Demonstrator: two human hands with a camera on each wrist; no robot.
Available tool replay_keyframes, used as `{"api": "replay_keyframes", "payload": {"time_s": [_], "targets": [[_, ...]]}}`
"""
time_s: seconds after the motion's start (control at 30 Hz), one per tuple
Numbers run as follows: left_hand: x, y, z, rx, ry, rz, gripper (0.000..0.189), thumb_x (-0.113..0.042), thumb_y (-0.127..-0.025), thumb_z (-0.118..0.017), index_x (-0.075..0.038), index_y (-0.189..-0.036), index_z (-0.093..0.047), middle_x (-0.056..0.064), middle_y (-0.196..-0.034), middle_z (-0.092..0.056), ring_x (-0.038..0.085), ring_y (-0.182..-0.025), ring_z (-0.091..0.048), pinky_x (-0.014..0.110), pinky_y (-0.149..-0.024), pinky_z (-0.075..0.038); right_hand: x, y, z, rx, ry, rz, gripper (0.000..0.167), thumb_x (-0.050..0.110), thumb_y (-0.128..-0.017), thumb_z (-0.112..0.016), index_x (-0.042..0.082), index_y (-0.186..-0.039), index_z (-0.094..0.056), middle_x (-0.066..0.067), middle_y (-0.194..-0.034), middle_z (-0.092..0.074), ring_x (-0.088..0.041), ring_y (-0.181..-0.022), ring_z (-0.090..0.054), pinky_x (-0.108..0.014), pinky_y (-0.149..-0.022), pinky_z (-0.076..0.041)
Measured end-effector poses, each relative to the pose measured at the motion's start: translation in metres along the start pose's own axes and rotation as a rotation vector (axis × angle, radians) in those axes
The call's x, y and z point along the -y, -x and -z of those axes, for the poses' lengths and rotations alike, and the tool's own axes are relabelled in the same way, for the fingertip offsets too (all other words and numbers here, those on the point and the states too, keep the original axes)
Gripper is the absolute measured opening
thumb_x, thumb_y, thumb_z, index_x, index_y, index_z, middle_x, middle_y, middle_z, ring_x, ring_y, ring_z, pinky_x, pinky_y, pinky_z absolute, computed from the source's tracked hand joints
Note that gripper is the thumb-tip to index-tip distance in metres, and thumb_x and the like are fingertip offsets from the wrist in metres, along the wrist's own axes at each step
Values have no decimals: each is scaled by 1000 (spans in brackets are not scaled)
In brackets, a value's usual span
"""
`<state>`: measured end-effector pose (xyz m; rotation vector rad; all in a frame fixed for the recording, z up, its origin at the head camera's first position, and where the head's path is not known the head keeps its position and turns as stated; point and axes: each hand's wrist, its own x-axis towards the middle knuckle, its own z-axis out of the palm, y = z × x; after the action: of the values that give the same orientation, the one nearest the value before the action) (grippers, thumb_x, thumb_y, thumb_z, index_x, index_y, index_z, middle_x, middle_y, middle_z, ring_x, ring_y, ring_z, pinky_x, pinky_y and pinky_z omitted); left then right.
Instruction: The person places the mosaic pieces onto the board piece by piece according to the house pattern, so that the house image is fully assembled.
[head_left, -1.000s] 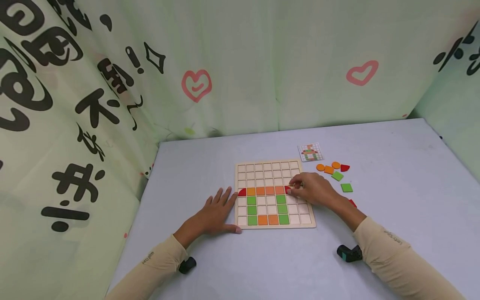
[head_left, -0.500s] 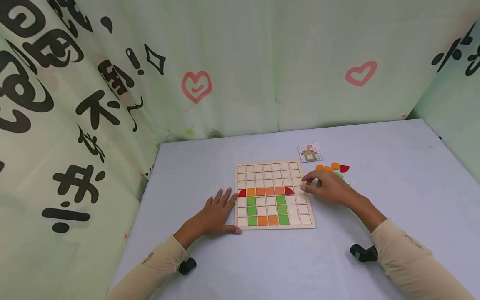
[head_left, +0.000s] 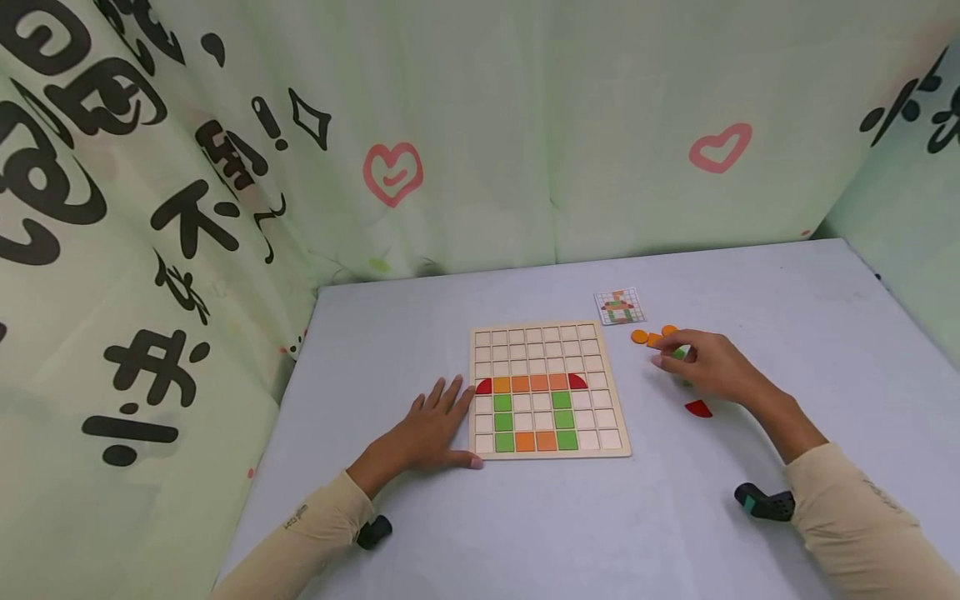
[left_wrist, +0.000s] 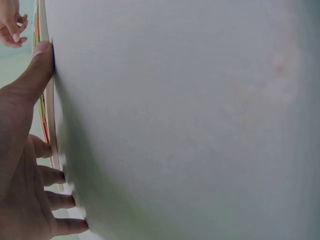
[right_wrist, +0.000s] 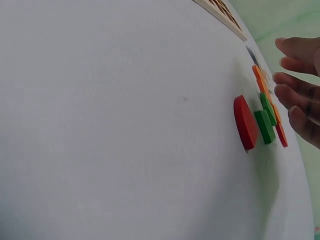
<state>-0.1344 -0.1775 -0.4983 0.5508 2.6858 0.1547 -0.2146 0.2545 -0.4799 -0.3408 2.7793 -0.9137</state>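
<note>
My left hand (head_left: pixel 427 433) lies spread beside the wooden grid board (head_left: pixel 588 438), its fingertips and thumb at the board's left edge. Set in the board are green squares (head_left: pixel 503 422), orange squares (head_left: pixel 526 440) and a red quarter-round piece (head_left: pixel 577 382) at each end of one row. My right hand (head_left: pixel 708 362) hovers over the loose pieces with nothing held, fingers loosely bent and apart from the thumb. Under and around it are an orange disc (head_left: pixel 639 337), an orange square (head_left: pixel 654 341) and green squares (right_wrist: pixel 265 126), partly hidden in the head view.
A small pattern card (head_left: pixel 621 307) lies behind the board's far right corner. Nearer me, a loose red quarter-round piece (head_left: pixel 698 409) lies to the right of the board. Printed curtains (head_left: pixel 480 125) hang behind and beside the white table (head_left: pixel 525 533).
My right hand has let go of the red quarter-round piece in the board and moved right, over the loose pieces. My left hand has stayed in place.
</note>
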Motion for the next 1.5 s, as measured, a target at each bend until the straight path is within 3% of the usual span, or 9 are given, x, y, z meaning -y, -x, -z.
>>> {"api": "replay_keyframes", "payload": {"time_s": [0.33,0.47,0.53,0.63,0.93,1.27,1.5], "targets": [[1,0,-2,-10,5,-6,115,-75,-79,-66,-15,-163,-14,13,-170,-9,41,-155,-9,64,-118,-22,-19,-4,11,-90,30,-37,31,17,-98,-65,-1,-122,-66,-24,-116,-65,-27,-83,-53,-28,-61,-48],[2,-1,-4,-14,1,-10,115,-77,-79,-64,-16,-163,-13,12,-170,-8,40,-156,-9,64,-118,-22,-29,-9,14,-99,45,-84,31,16,-99,-62,-2,-125,-64,-29,-125,-58,-42,-106,-52,-51,-82,-54],[3,-2,-5,-16,3,-12,115,-77,-79,-63,-16,-163,-13,12,-170,-8,40,-155,-9,65,-118,-22,-33,-11,16,-86,53,-107,33,15,-99,-61,-3,-128,-62,-31,-130,-54,-49,-119,-45,-63,-94,-47],[3,-2,-5,-18,2,-12,116,-78,-79,-63,-16,-163,-13,12,-170,-8,41,-155,-9,64,-118,-22,-36,-15,18,-65,74,-129,37,15,-99,-61,-4,-131,-60,-33,-132,-49,-55,-129,-36,-70,-103,-38],[3,-2,-4,-11,0,-10,116,-78,-79,-63,-16,-163,-13,11,-170,-8,40,-156,-8,65,-118,-21,-43,-23,17,-20,92,-135,40,14,-98,-65,-7,-131,-61,-34,-129,-52,-53,-126,-39,-67,-101,-40],[2,-2,0,-6,-7,-6,115,-77,-79,-63,-17,-163,-11,11,-170,-8,39,-156,-7,63,-119,-21,-43,-25,19,-18,98,-115,37,13,-96,-67,-6,-127,-61,-31,-125,-58,-52,-126,-38,-69,-105,-34],[0,-2,1,7,4,-8,115,-76,-80,-64,-16,-163,-12,12,-170,-8,39,-156,-7,64,-119,-21,-41,-21,21,-30,92,-98,33,12,-95,-68,-4,-124,-62,-30,-121,-60,-47,-113,-47,-61,-92,-45]]}}
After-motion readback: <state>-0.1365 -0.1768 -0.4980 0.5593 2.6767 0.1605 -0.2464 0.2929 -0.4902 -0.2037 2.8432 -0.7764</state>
